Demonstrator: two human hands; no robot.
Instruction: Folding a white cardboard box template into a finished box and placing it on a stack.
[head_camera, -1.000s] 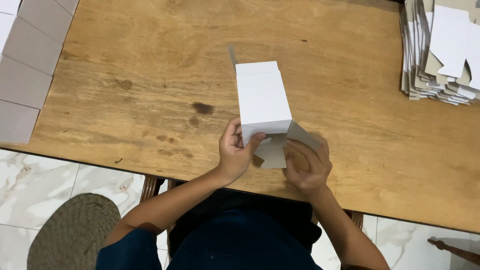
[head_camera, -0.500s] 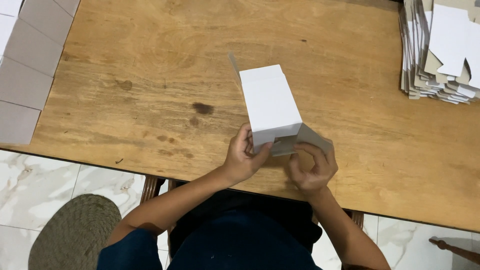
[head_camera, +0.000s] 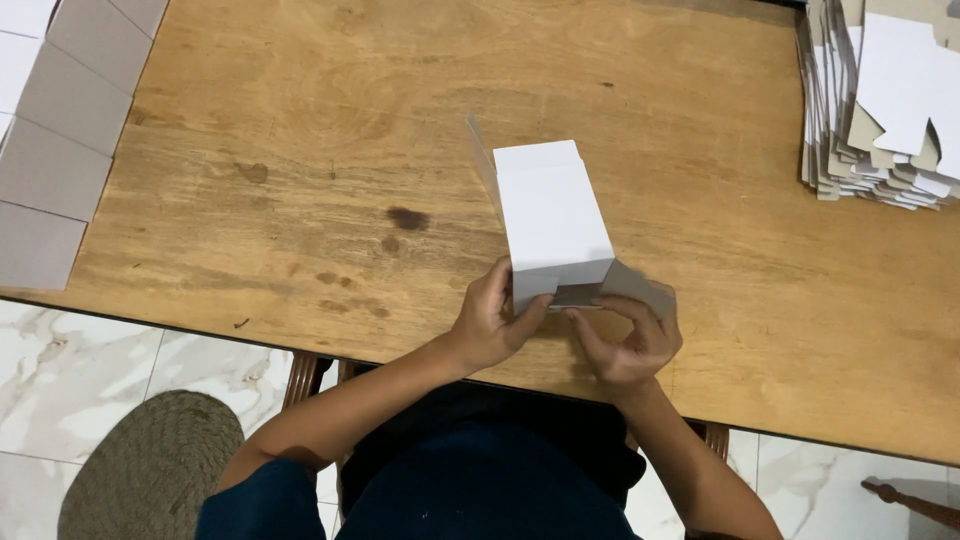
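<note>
A white cardboard box (head_camera: 548, 215) lies lengthwise on the wooden table (head_camera: 300, 150), its near end toward me. My left hand (head_camera: 490, 325) grips the near left corner of the box, thumb pressed on its end. My right hand (head_camera: 628, 335) holds the grey end flaps (head_camera: 640, 288) at the near right, fingers curled over them. A thin grey flap sticks up at the box's far left corner.
A stack of flat white and grey box blanks (head_camera: 880, 100) sits at the far right of the table. Flat grey cardboard pieces (head_camera: 60, 130) lie in a row along the left edge. Below are a marble floor and a round woven mat (head_camera: 150, 470).
The box has turned slightly and shifted right. My right hand has moved up over the end flaps, folding them closer against the box end.
</note>
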